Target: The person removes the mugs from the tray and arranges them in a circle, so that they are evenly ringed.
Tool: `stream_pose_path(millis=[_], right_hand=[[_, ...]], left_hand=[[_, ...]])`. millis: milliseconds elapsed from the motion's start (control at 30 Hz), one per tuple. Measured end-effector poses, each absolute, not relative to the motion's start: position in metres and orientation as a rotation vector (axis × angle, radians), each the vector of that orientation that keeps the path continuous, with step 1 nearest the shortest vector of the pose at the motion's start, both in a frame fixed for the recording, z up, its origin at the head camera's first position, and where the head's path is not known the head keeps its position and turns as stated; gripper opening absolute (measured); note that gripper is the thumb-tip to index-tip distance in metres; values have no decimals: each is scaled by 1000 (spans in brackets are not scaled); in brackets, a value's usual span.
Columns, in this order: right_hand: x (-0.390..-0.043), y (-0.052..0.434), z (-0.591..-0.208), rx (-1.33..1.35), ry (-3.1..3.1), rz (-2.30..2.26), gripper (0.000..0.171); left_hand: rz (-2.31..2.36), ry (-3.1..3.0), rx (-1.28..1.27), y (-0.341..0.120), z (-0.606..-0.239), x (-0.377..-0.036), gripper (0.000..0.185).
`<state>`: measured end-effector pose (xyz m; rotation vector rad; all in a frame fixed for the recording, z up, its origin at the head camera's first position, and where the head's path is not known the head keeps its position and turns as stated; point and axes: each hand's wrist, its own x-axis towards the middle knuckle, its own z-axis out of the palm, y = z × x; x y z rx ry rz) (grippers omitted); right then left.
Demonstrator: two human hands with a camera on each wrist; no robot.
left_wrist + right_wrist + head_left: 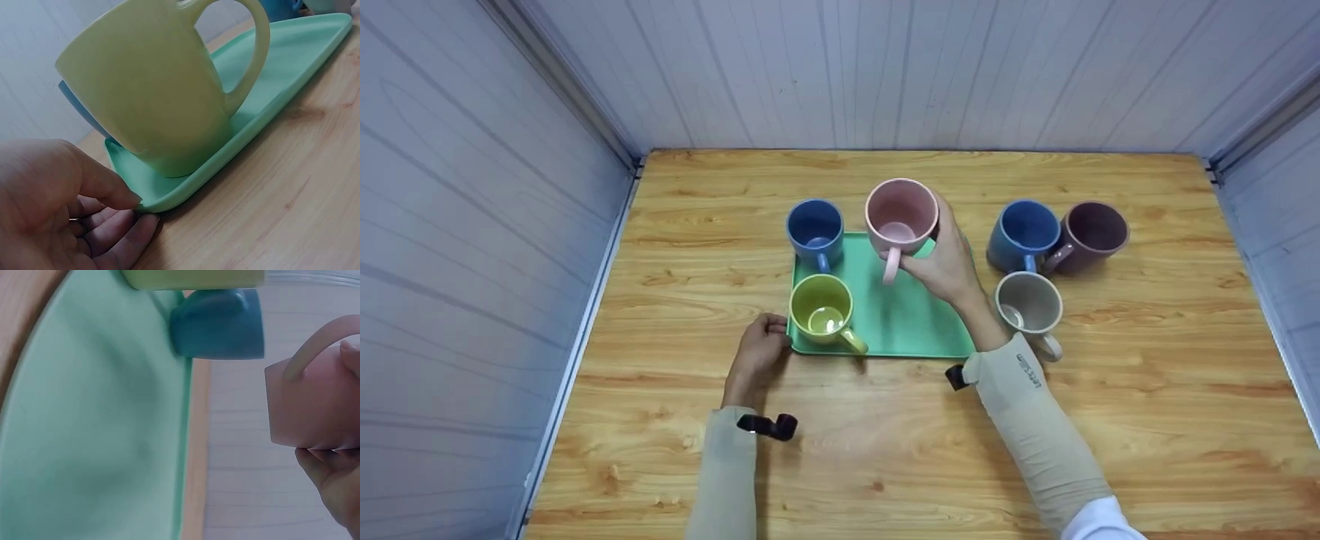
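My right hand (946,262) grips a pink mug (901,211) by its side, holding it above the back of a green tray (904,330). In the right wrist view the pink mug (315,402) hangs clear of the tray, its handle toward the thumb. A yellow mug (819,304) stands upright on the tray's front left corner, handle pointing to the front right. Behind it, at the back left of the tray, is a blue mug (815,229). My left hand (761,346) pinches the tray's front left corner, the thumb on the rim (147,206) and the fingers beside and below it.
Right of the tray stand a second blue mug (1026,232), a purple mug (1091,234) and a whitish mug (1029,304), close together. My right forearm passes beside the whitish mug. Panelled walls (840,75) border the wooden table (877,450) at the back and sides.
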<state>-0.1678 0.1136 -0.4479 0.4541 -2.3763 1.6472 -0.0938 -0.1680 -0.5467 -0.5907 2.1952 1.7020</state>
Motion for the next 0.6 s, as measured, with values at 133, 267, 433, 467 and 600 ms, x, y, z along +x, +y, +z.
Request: stream_pose_path(millis=[133, 267, 433, 467, 600], right_hand=[[-155, 113, -424, 471, -2351, 1655, 94], [-151, 119, -416, 479, -2302, 1656, 92], [-150, 127, -412, 469, -2264, 1641, 89], [-150, 128, -411, 465, -2258, 1645, 88], [-147, 135, -410, 421, -2248, 1654, 88]], left_hand=[[1739, 2176, -589, -168, -548, -94, 37], [1759, 2164, -595, -168, -548, -95, 37], [1741, 2171, -595, -168, -548, -95, 37], [1741, 2170, -597, -168, -548, -95, 37], [1724, 2184, -589, -169, -549, -95, 36]])
